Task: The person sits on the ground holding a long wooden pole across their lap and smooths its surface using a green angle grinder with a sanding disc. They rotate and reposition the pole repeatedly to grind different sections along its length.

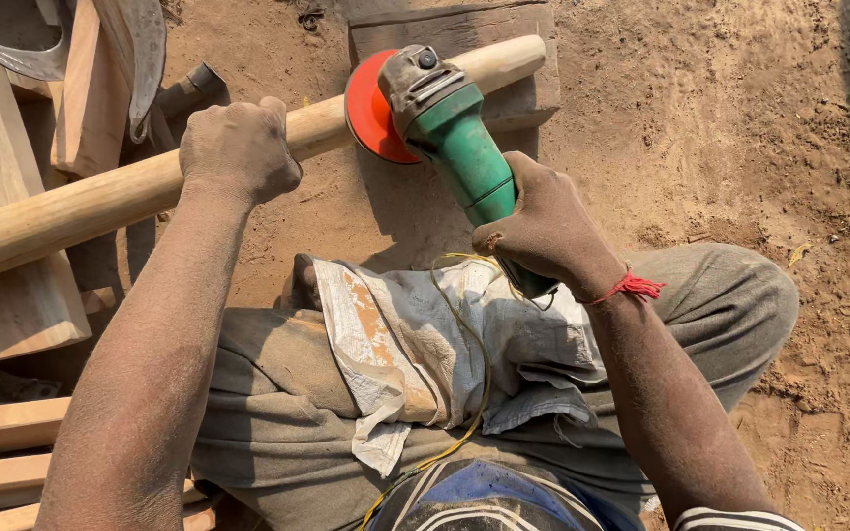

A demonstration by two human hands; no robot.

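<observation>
I'm mid-sanding: my left hand [240, 147] clamps the wooden pole [100, 197] at 10 o'clock, my right hand [543, 231] is wrapped tight around the green grinder [464, 147], whose orange disc [366, 113] is pressed on the pole at 12; the next pass wants a steady pole.

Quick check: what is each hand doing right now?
Left hand: closed around the round wooden pole.
Right hand: closed around the green angle grinder, its orange disc at the pole.

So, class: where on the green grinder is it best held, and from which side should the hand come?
Grip the grinder on its narrow green barrel, coming from the rear end near the lap, as the right hand does. The barrel is round and slim enough to wrap, and it keeps fingers away from the orange disc touching the wooden pole, which the left hand holds.
</observation>
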